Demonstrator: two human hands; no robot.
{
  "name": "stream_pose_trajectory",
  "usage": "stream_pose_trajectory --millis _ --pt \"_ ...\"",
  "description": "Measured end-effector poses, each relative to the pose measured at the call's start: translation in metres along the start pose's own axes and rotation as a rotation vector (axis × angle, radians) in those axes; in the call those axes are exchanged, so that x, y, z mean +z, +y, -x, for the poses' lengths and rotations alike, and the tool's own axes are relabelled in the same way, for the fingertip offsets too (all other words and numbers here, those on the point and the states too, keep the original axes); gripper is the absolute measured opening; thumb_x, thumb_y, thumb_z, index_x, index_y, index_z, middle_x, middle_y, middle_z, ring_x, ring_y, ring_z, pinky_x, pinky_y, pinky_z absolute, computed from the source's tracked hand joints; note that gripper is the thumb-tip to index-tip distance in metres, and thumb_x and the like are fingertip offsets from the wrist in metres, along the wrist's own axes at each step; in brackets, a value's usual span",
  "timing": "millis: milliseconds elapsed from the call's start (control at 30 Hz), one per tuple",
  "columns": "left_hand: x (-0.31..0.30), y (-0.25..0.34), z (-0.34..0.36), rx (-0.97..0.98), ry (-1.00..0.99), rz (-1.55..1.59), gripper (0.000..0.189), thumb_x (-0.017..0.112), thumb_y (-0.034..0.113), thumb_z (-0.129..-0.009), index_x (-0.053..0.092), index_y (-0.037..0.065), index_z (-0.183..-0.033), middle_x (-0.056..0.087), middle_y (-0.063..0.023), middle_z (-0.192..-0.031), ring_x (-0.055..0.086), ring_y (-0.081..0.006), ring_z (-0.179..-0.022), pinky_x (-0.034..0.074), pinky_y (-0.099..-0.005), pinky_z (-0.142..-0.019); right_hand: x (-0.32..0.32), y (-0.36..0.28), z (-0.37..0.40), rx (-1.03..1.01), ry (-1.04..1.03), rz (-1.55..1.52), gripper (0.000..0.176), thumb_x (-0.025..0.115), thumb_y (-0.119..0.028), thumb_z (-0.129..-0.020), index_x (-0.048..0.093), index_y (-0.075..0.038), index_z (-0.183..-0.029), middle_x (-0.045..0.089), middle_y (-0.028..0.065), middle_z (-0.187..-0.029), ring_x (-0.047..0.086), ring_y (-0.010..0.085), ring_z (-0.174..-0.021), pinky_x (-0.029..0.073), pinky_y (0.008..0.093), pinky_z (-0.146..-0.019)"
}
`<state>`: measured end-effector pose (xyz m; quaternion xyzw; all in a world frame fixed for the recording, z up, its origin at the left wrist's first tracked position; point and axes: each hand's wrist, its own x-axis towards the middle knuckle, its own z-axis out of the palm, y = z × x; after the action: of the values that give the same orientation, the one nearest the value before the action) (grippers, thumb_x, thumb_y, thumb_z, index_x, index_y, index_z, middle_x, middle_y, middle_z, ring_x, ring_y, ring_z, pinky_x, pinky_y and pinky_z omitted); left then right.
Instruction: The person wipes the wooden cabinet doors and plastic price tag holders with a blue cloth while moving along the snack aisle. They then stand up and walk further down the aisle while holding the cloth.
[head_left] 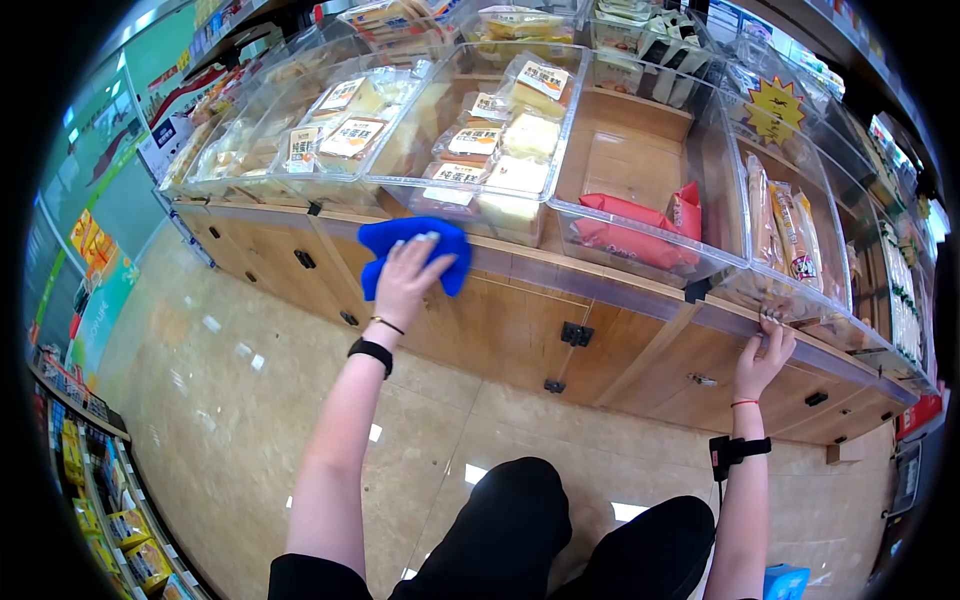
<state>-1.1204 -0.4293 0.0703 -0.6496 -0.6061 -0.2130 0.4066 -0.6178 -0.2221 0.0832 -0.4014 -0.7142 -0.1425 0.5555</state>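
My left hand (405, 275) presses a bright blue cloth (455, 245) against the front edge of the wooden display counter (480, 315), its fingers spread over the fabric. Just above it is a clear plastic bin (410, 190) of packaged cakes (460, 180) with white and orange labels. At the right, my right hand (765, 355) rests its fingertips on the counter's clear edge strip (735, 312), below a bin with long wrapped breads (790, 235). Its fingers are stretched out and hold nothing I can see; the tips are partly hard to make out.
A bin between my hands holds red packages (640, 230). Wooden doors with black latches (576, 334) form the counter front. At lower left stands a shelf of yellow snack packets (130, 525). My knees (520, 510) are close to the counter, and a blue object (786, 582) is at lower right.
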Motion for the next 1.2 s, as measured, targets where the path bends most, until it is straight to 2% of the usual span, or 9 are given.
stream_pose_trajectory --millis 67,167,367,467,633,767,867,1033,1200 --pt "0.011 -0.013 0.015 -0.279 0.037 0.036 0.042 0.05 0.007 -0.082 0.056 0.016 -0.123 0.046 -0.0154 -0.133 0.044 -0.0357 -0.122 0.034 -0.0456 -0.104 0.0 -0.001 0.0 0.007 0.009 0.003 0.024 0.05 0.006 -0.072 0.059 -0.003 -0.093 0.052 0.0111 -0.092 0.047 0.0303 -0.093 0.038 0.039 -0.084" --pt "0.016 0.01 0.004 -0.402 0.117 0.069 0.044 0.05 0.005 -0.082 0.055 0.016 -0.124 0.044 -0.0159 -0.135 0.043 -0.036 -0.123 0.032 -0.0456 -0.105 0.0 -0.003 0.001 0.015 0.011 0.014 0.024 0.05 0.005 -0.072 0.058 -0.003 -0.094 0.052 0.0114 -0.093 0.047 0.0308 -0.093 0.038 0.0395 -0.084" --pt "0.033 0.099 -0.032 0.021 0.025 0.178 0.037 0.052 0.013 -0.081 0.061 0.025 -0.115 0.048 -0.0071 -0.132 0.045 -0.0299 -0.119 0.031 -0.0572 -0.099 -0.001 -0.004 0.001 0.012 -0.004 0.025 0.025 0.05 0.006 -0.072 0.057 -0.002 -0.095 0.05 0.0127 -0.094 0.046 0.0322 -0.094 0.037 0.0406 -0.084" --pt "0.029 0.129 -0.051 0.239 -0.007 0.102 0.046 0.049 0.015 -0.084 0.05 0.032 -0.126 0.04 0.0039 -0.142 0.041 -0.0153 -0.126 0.02 -0.0462 -0.109 -0.002 -0.003 0.0 -0.002 -0.019 0.024 0.025 0.05 0.006 -0.072 0.056 -0.002 -0.095 0.05 0.013 -0.094 0.046 0.0327 -0.094 0.036 0.041 -0.085" --pt "0.024 0.094 -0.042 0.306 -0.061 0.131 0.043 0.049 0.016 -0.083 0.051 0.031 -0.124 0.044 0.0049 -0.14 0.044 -0.0133 -0.123 0.025 -0.0443 -0.106 -0.003 0.0 0.001 -0.023 -0.033 0.02 0.026 0.05 0.005 -0.072 0.056 -0.002 -0.096 0.049 0.0132 -0.093 0.046 0.0332 -0.094 0.036 0.0415 -0.085" --pt "0.023 0.034 -0.004 -0.055 -0.048 0.094 0.036 0.053 0.01 -0.08 0.061 0.022 -0.113 0.05 -0.0064 -0.131 0.046 -0.0274 -0.122 0.034 -0.0506 -0.1 -0.002 0.0 0.001 -0.018 -0.029 0.04 0.026 0.051 0.005 -0.071 0.055 -0.001 -0.096 0.049 0.0135 -0.094 0.045 0.0336 -0.094 0.036 0.0419 -0.085" --pt "0.023 -0.006 0.013 -0.619 0.165 0.177 0.062 0.043 -0.008 -0.077 0.039 0.007 -0.137 0.029 -0.0195 -0.146 0.024 -0.0384 -0.136 0.019 -0.0467 -0.111 0.001 0.0 0.002 -0.007 -0.027 0.047 0.025 0.051 0.005 -0.072 0.055 0.0 -0.095 0.048 0.014 -0.094 0.045 0.0337 -0.094 0.036 0.0415 -0.085" --pt "0.054 -0.077 0.026 -1.264 0.602 0.56 0.067 0.034 -0.003 -0.082 0.013 0.003 -0.146 0.014 -0.0194 -0.151 0.014 -0.0319 -0.14 0.011 -0.0353 -0.114 0.01 0.007 0.006 -0.002 0.014 0.088 0.021 0.05 0.003 -0.073 0.053 0.0 -0.094 0.047 0.0141 -0.093 0.044 0.0329 -0.092 0.035 0.0409 -0.084" --pt "0.092 -0.079 0.076 -1.379 0.662 0.824 0.063 0.028 0.0 -0.086 0.011 0.005 -0.147 0.01 -0.0143 -0.153 0.008 -0.0271 -0.142 0.009 -0.0341 -0.114 0.016 0.005 0.005 0.0 0.068 0.109 0.019 0.049 0.003 -0.072 0.054 -0.001 -0.09 0.048 0.0128 -0.09 0.044 0.0315 -0.089 0.035 0.0404 -0.081"
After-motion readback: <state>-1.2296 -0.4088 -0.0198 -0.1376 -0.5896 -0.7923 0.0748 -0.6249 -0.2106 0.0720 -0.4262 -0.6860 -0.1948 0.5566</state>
